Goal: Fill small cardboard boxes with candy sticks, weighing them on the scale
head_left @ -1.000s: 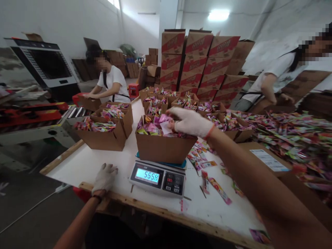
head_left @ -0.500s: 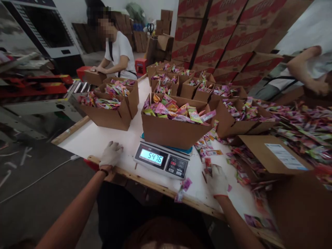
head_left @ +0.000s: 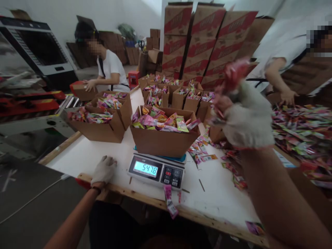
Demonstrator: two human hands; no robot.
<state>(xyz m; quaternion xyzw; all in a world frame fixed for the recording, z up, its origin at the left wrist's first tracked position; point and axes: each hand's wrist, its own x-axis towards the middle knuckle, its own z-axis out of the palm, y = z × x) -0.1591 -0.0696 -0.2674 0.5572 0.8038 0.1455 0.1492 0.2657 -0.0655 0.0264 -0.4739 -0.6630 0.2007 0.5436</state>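
My left hand (head_left: 104, 170), in a whitish glove, rests on the white tabletop near its wooden edge, fingers loosely laid down and holding nothing. My right hand (head_left: 246, 116), also gloved, is raised on the right and smeared by motion. Its fingers are closed round small candy packets (head_left: 234, 74), reddish and pink; how many I cannot tell. Between my hands stands a digital scale (head_left: 157, 172) whose display reads about 547.8. On its pan sits an open cardboard box (head_left: 163, 141) filled with candy packets. One pink packet (head_left: 170, 202) lies at the table edge before the scale.
Filled boxes (head_left: 97, 129) stand on the left, and several more (head_left: 178, 98) behind the scale. Loose packets (head_left: 298, 128) are heaped at right. Stacked red-printed cartons (head_left: 199, 45) rise behind. One co-worker (head_left: 111, 69) handles a box; another person's hand (head_left: 287, 97) is at the heap.
My right hand has lifted from the tabletop, up and to the right, with packets in it. The display went from 547.6 to 547.8. The view has tilted up slightly; my left hand stays put.
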